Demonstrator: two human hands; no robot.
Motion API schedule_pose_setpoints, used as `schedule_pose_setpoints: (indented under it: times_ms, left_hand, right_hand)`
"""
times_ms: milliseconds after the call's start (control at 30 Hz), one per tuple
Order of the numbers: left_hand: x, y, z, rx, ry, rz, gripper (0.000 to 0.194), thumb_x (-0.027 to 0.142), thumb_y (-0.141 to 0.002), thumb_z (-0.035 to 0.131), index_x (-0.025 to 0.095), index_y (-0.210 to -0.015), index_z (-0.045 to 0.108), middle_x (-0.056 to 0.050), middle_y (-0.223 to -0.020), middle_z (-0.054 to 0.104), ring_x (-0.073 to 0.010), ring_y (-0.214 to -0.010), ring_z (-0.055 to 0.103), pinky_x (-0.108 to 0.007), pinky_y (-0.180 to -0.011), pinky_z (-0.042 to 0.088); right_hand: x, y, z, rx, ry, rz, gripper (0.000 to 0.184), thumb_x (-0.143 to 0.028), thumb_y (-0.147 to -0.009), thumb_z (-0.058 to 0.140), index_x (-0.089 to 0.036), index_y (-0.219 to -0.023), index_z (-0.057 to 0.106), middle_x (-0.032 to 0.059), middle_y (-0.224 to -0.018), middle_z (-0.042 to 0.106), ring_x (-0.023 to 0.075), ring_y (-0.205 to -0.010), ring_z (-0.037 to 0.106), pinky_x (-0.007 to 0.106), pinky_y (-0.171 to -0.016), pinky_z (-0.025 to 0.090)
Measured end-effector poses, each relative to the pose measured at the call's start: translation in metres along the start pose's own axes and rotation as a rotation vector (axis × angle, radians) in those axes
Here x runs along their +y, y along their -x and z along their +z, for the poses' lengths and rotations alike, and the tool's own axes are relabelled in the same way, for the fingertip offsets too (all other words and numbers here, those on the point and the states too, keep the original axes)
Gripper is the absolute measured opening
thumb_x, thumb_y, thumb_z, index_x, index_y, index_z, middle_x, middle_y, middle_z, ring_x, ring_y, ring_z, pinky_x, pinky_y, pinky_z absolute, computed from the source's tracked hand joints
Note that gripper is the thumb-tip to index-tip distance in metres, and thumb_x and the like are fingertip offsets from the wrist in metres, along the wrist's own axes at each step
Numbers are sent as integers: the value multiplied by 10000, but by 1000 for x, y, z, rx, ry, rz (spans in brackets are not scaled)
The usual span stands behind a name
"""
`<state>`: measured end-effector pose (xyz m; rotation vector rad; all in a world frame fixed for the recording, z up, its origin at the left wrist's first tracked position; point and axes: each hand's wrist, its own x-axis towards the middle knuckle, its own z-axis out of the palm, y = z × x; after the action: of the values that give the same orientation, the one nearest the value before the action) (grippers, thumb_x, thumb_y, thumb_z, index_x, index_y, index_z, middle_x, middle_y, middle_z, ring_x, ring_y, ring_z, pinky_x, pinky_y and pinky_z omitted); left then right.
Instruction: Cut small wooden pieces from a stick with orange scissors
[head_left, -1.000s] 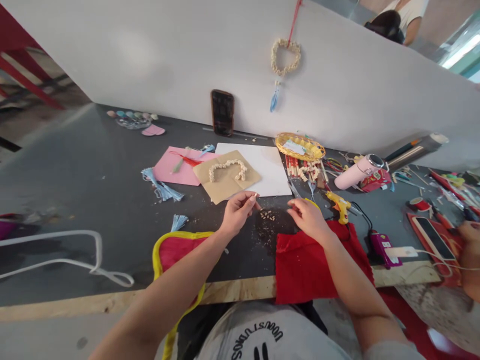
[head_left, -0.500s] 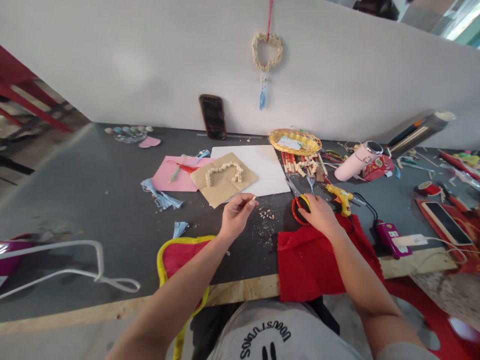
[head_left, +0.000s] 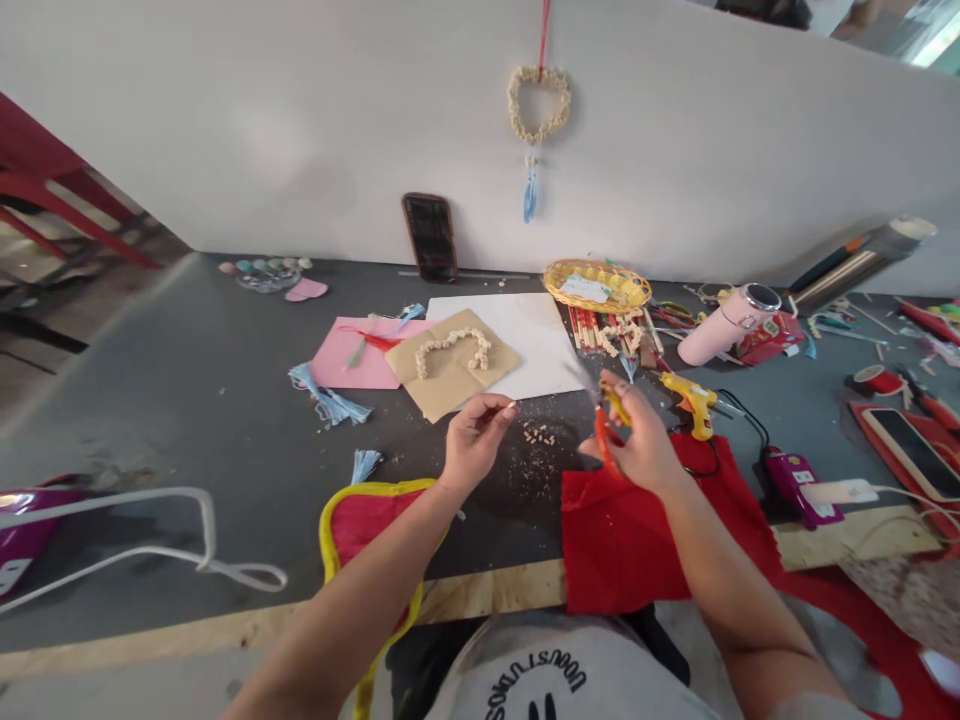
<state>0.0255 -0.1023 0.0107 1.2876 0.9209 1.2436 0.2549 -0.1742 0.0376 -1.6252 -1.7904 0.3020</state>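
Observation:
My left hand is closed in a pinch around a small pale stick piece, whose tip shows past the fingertips. My right hand grips red-and-yellow handled scissors, raised off the table with blurred blades pointing up and left. Between the hands lies a small pile of cut pale pieces with crumbs around it. Behind my left hand, a curved chain of cream-coloured bits rests on brown paper. A white sheet lies partly beneath that paper.
A yellow glue gun, red cloth and pink bottle are on the right. Behind stand a wicker basket and a phone. Blue tassels and a white cable lie left. A heart-shaped ornament hangs on the wall.
My right hand has lifted the scissors off the table, and they have turned upward. My left hand keeps its pinch on the small piece, nearly in the same place.

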Motion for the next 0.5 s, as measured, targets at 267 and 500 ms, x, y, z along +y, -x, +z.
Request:
schedule_pose_setpoints:
  times_ms: [267,500]
  left_hand:
    - [0,1,-1,-41,-17,-2,270,433,-743,748,179,-806,680,-36,-757,672,-152,-682,589,-261,-663,475]
    - [-2,2,0,-71,-85,35,224,390,-768,731,174,-818,698,-19,-723,658,-126,-632,556,-227,-598,456]
  right_hand:
    - [-23,9,41,-122,33,-95,824,-550,-735,738,-218,-1427,437,135,-1149,546,296,-1126,548,464,-1015,474]
    - [-18,10,41,-124,-15,-108,777,-548,-765,712,-208,-1414,453,130,-1145,561,279,-1113,563,445,-996,496]
